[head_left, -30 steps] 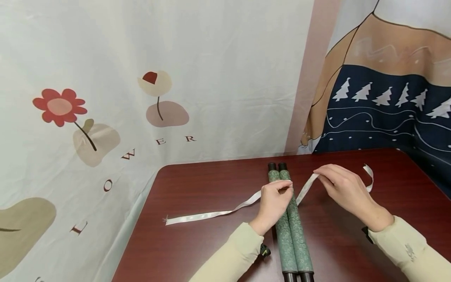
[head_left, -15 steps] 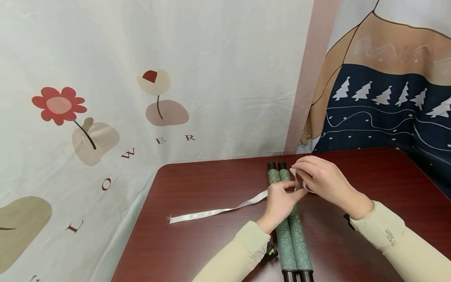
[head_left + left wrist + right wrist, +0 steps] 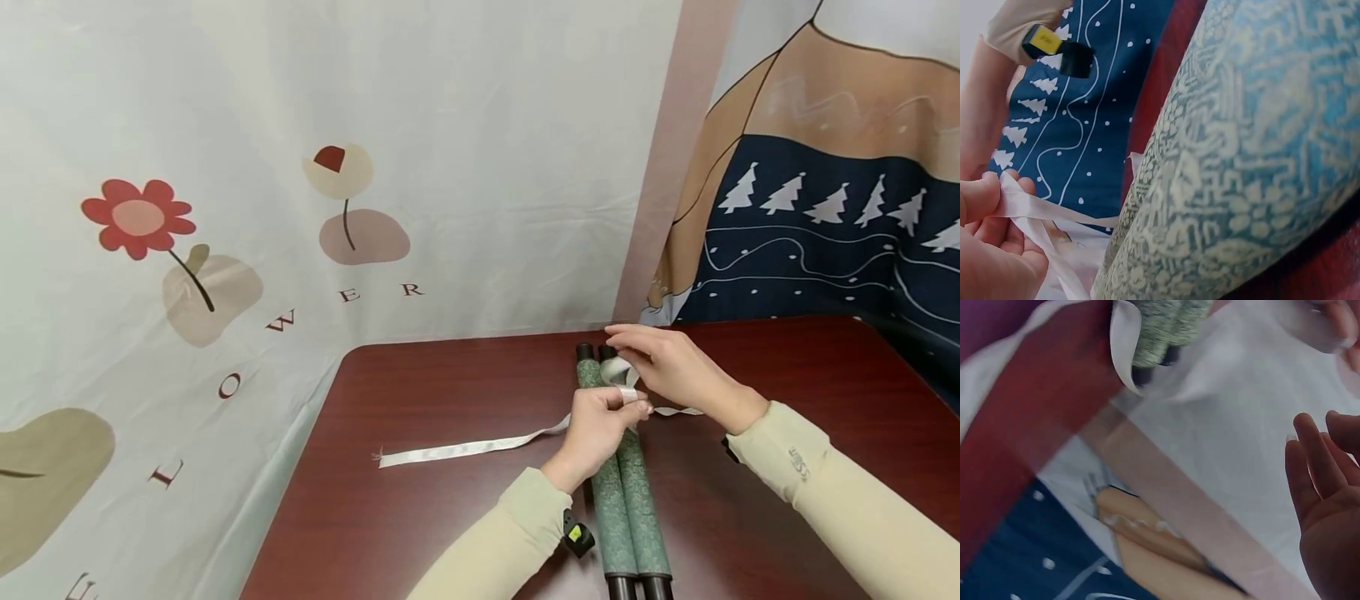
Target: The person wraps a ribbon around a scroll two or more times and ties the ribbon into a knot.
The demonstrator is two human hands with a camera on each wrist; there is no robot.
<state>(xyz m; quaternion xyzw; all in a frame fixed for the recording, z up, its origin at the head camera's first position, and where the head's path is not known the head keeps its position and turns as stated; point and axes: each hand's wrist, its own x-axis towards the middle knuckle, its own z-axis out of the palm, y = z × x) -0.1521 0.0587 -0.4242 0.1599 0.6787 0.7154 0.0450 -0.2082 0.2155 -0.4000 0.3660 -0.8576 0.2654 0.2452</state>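
Two rolled scrolls (image 3: 635, 508) lie side by side on the table, covered in green patterned cloth with dark rod ends. My left hand (image 3: 597, 429) is over their upper part and pinches a white ribbon (image 3: 461, 450), looped above the fingers. One ribbon length trails left across the table, another emerges to the right. In the left wrist view, the ribbon (image 3: 1025, 209) passes between the fingers of the left hand (image 3: 1007, 269), beside a scroll's patterned cloth (image 3: 1241, 150). My right hand (image 3: 675, 367) hovers beside the loop. Its fingers are extended, with nothing visible between them in the right wrist view.
The dark red table (image 3: 420, 392) reaches back to a pale curtain (image 3: 480, 167) printed with flowers and letters. A navy curtain panel (image 3: 810, 267) with tree shapes hangs at the right. A black wrist device (image 3: 577, 533) is below my left cuff.
My right hand has moved left to the scrolls, bringing the ribbon's right length into a loop by my left hand, then released it. My left hand now pinches the loop.
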